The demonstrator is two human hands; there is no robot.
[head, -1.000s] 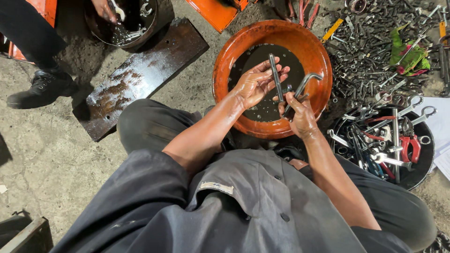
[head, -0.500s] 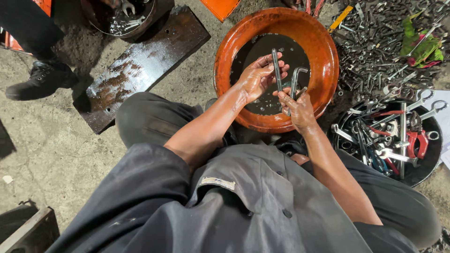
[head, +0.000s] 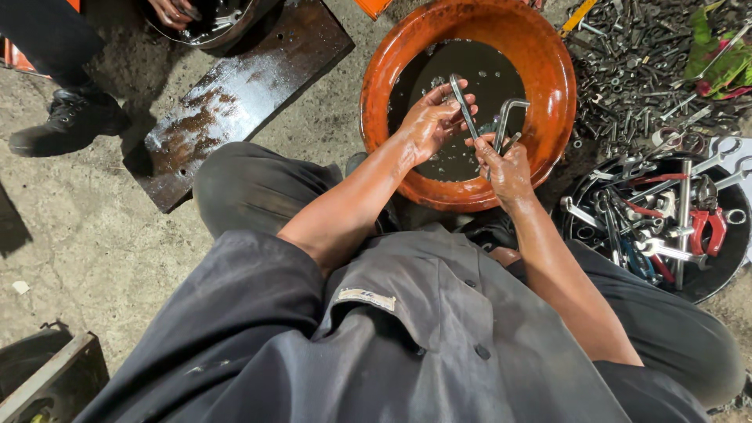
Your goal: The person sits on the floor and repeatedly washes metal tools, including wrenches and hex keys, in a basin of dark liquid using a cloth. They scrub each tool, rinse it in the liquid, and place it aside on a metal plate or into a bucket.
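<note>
Over the orange basin of dark liquid, your left hand pinches 1 straight steel bar and your right hand grips 1 bent hex key: both probably stiff, oily and slippery, so hold mid-shank.

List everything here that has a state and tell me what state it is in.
Left hand: wet, holding a straight rod.
Right hand: wet, gripping a bent rod.
Orange basin: holds dark liquid.
Black tub: full of wrenches and pliers.
Plank: wet, flat on the ground.
</note>
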